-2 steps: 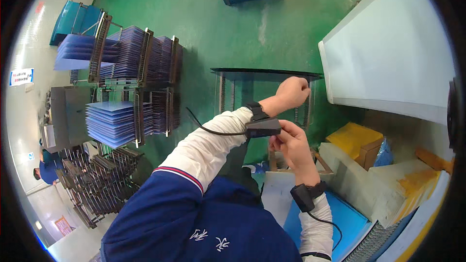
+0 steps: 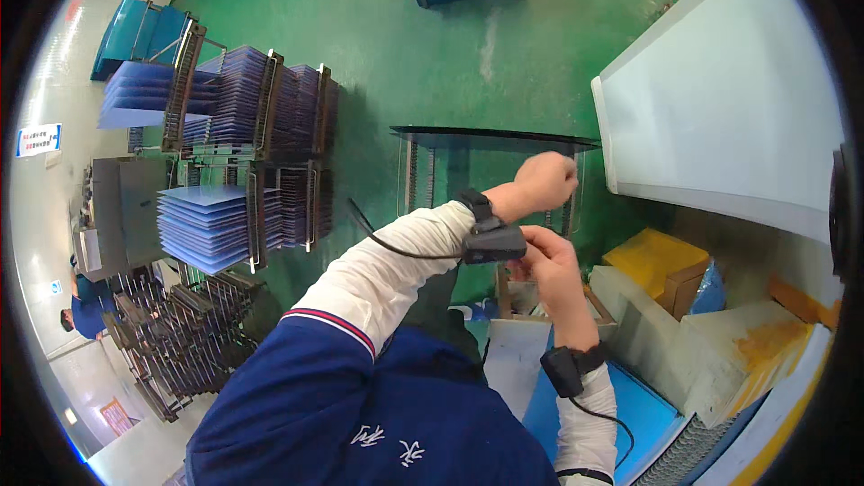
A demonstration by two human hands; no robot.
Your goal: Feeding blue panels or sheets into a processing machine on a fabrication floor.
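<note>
My left forearm, in a white sleeve, reaches across in front of me with the left hand [image 2: 545, 183] curled into a loose fist; nothing shows in it. Strapped to that wrist is a black box-shaped device [image 2: 494, 244] with a black cable [image 2: 396, 243] looping back along the sleeve. The thumb and fingers of my right hand [image 2: 553, 272] close on the device's right end, the fingertips partly hidden behind it. A similar black box [image 2: 564, 371] sits on my right wrist, with its own cable running down the sleeve.
Ahead stands a rack with a dark flat panel [image 2: 495, 138] on top. Slotted racks [image 2: 265, 108] at left hold stacked bluish sheets [image 2: 203, 227]. A large white panel [image 2: 720, 90] rises at right, above a yellow-topped carton [image 2: 654, 261]. A blue sheet [image 2: 643, 409] lies at lower right.
My left wrist and the device on it have shifted slightly right and down. My right hand has moved slightly the same way, still gripping the device.
</note>
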